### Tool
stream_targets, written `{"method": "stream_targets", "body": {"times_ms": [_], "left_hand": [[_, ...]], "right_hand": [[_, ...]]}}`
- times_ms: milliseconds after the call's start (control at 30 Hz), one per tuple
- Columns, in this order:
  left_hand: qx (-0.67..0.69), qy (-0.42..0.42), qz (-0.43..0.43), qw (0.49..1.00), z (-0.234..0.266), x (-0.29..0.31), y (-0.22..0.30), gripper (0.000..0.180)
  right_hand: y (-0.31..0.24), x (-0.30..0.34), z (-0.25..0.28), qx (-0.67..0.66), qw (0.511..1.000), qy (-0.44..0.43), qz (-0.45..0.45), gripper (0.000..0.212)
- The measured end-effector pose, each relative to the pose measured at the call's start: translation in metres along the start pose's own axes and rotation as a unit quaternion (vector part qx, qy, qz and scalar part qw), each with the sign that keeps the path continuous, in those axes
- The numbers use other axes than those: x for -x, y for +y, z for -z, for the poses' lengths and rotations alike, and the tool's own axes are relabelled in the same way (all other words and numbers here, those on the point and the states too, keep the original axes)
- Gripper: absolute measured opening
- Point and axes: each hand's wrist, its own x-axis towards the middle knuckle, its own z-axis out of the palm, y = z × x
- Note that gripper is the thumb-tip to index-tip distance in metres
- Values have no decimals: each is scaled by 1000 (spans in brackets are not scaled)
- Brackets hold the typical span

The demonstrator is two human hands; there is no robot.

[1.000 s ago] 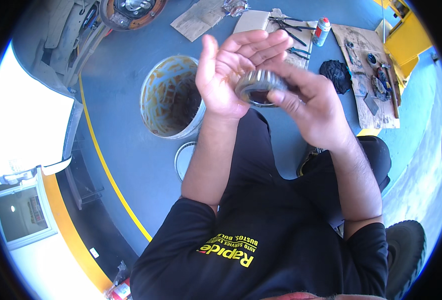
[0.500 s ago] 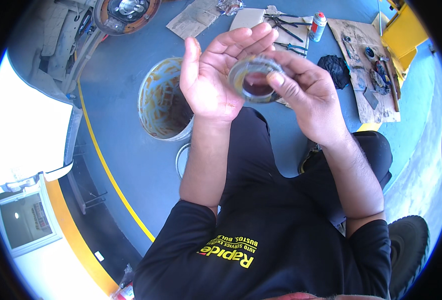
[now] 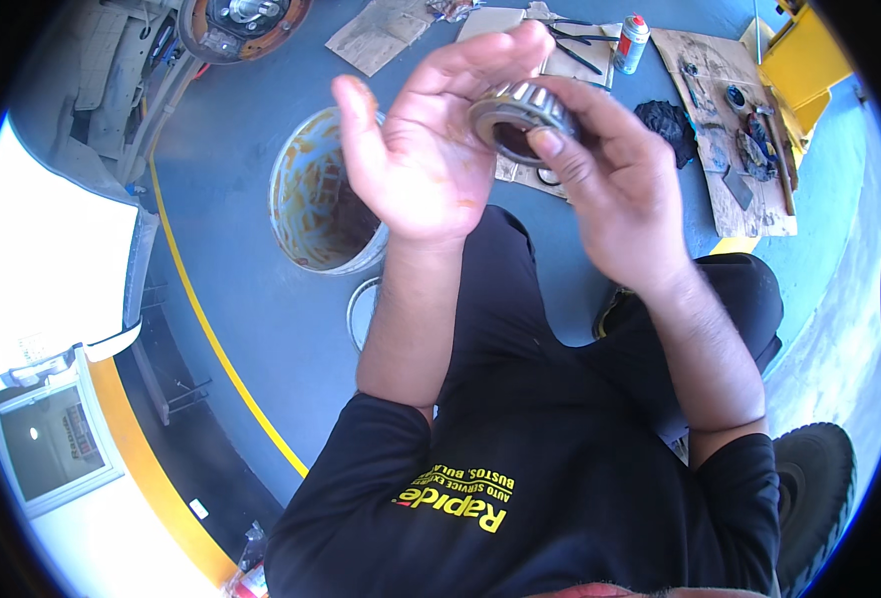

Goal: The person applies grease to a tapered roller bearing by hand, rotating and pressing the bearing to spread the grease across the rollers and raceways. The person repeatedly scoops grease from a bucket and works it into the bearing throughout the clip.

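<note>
My right hand (image 3: 615, 189) grips a metal roller bearing (image 3: 515, 118), a ring with a dark bore, held up in front of me. My left hand (image 3: 426, 154) is spread flat with the palm up, greasy, its fingertips touching the bearing's far side. Both hands hover above my lap in dark trousers.
A grease-stained white bucket (image 3: 306, 194) stands on the blue floor left of my knee, its lid (image 3: 361, 311) beside it. Cardboard sheets (image 3: 725, 120) with tools and small parts lie ahead, with a spray can (image 3: 632, 42), a black rag (image 3: 672, 125), a brake hub (image 3: 236, 22), a tyre (image 3: 809, 488).
Both hands have risen and moved farther from me. The bearing has turned in my right hand, and the left palm has opened wider beside it.
</note>
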Motion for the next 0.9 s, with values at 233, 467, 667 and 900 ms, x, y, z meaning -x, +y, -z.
{"method": "stream_targets", "body": {"times_ms": [233,467,667,900], "left_hand": [[-234,19,21,972,18,-2,3,114],[-94,54,43,993,13,2,12,117],[-315,106,20,943,2,1,-6,113],[-235,3,164,958,33,-3,2,119]], "right_hand": [[2,11,-3,184,975,-118,48,40],[11,-1,-3,-116,988,-13,-99,30],[19,12,-12,111,993,-39,25,39],[27,7,-3,-13,995,-83,-60,36]]}}
